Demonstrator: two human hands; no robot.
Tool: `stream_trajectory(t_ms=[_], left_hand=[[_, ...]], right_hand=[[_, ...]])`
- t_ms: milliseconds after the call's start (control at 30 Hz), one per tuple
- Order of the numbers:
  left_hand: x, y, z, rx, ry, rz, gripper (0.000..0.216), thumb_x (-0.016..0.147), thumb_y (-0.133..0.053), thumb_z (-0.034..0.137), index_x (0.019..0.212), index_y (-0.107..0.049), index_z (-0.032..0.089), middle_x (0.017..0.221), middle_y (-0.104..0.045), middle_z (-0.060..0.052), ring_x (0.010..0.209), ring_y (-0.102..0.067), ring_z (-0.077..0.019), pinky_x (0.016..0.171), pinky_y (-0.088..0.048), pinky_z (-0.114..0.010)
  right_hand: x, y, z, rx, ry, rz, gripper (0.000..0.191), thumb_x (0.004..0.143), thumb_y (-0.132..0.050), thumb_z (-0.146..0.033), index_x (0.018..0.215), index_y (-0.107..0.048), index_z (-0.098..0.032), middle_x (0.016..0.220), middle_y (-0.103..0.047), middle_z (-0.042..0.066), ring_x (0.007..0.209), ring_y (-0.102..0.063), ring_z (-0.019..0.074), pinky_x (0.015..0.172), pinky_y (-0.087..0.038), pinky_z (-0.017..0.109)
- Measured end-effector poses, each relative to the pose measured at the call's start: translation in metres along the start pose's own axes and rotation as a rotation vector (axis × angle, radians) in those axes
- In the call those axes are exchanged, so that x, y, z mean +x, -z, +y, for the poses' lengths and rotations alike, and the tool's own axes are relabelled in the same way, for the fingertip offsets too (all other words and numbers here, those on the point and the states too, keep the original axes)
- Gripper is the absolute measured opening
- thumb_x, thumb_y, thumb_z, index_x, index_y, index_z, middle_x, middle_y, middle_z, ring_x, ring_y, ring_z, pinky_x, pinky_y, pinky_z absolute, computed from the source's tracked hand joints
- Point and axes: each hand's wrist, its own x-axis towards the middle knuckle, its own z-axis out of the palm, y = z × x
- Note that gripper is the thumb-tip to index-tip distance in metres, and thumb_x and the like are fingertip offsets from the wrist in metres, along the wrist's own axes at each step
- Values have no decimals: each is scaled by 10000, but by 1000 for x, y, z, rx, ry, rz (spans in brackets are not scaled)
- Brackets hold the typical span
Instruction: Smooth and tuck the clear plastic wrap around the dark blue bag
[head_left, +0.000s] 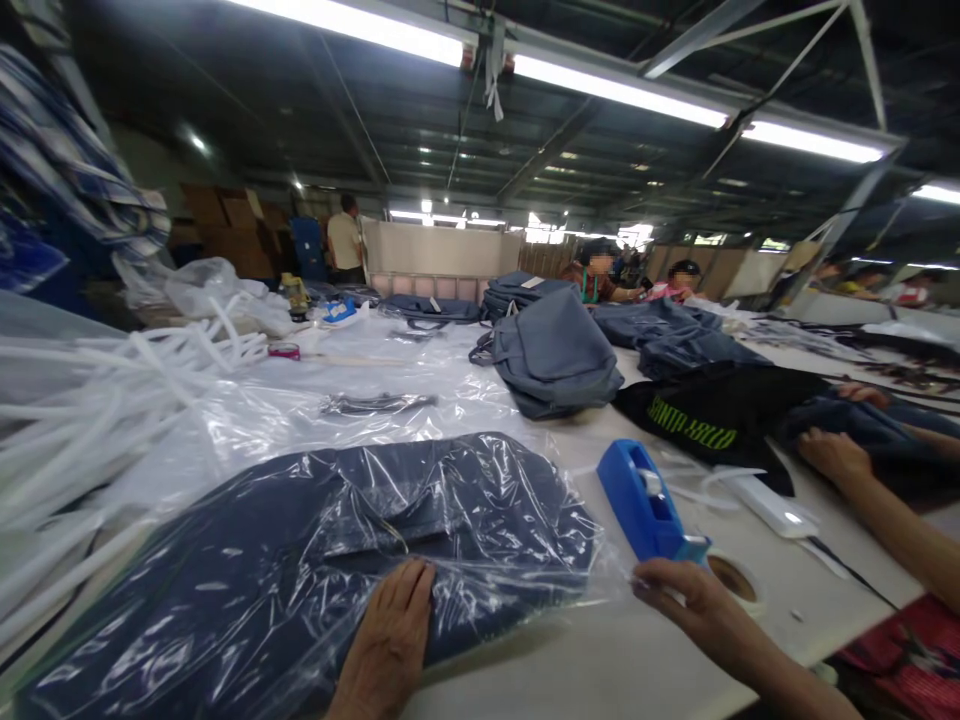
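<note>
- Closest to us, our left hand [394,635] lies with its fingers together and laid out on the clear plastic sleeve [525,577], pressing it rather than clenching.
- Our right hand [686,590] seems to pinch the sleeve's right edge between thumb and fingertips, drawing the film out past the contents.
- Beneath the film, the dark blue bag [510,500] lies flat on the table [570,660], reaching toward our lower left.
- We judge it light and soft, apt to sag if lifted by one end; the film looks slick and thin, easily creased. A broad palm on the body and a pinch on the loose edge should suit it, with both ends supported for any lift.
- Just beyond our right fingers stand a blue tape dispenser [637,500] and a tape roll [739,580].
- Farther off, we see a grey-blue backpack [555,355] and, to the right, a co-worker's hand [834,458] on dark fabric [896,445].
</note>
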Motion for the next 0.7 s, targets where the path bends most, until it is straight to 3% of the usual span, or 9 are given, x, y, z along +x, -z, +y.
stream_trajectory(t_ms=[100, 267, 367, 500, 700], left_hand=[[2, 1, -1, 20, -6, 0, 373, 909, -332, 104, 1215, -546, 112, 1206, -597, -100, 1162, -521, -209, 959, -419, -330], [2, 0, -4, 68, -31, -21, 422, 886, -385, 136, 1289, -509, 123, 1310, -562, -93, 1278, -445, -221, 1019, -383, -335], [1, -2, -6, 95, -54, -38, 488, 871, -396, 145, 1355, -452, 117, 1377, -510, -100, 1345, -366, -237, 1090, -306, -359], [2, -3, -7, 110, -43, -58, 572, 873, -381, 152, 1441, -326, 120, 1416, -470, -100, 1363, -337, -235, 1133, -219, -378], [0, -5, -5, 159, -9, -142, 633, 862, -390, 130, 1477, -246, 167, 1462, -410, -91, 1382, -292, -267, 1140, -153, -456]], right_hand=[[20, 9, -10, 285, -189, -33, 397, 673, -630, -615, 736, -710, -232, 771, -666, 30, 785, -581, 229, 730, -425, 306], [48, -2, -18, 501, -269, 95, 420, 637, -593, -617, 622, -615, -197, 667, -572, 16, 738, -526, 191, 720, -392, 283], [62, -20, -14, 527, -313, 184, 461, 660, -525, -653, 611, -559, -196, 610, -504, 4, 657, -472, 163, 646, -369, 277], [78, -41, -8, 484, -360, 228, 519, 630, -484, -691, 673, -603, -187, 561, -449, -9, 573, -405, 150, 559, -330, 281], [91, -59, 6, 290, -328, 228, 508, 613, -412, -706, 546, -530, -217, 591, -531, 27, 651, -487, 193, 634, -346, 310]])
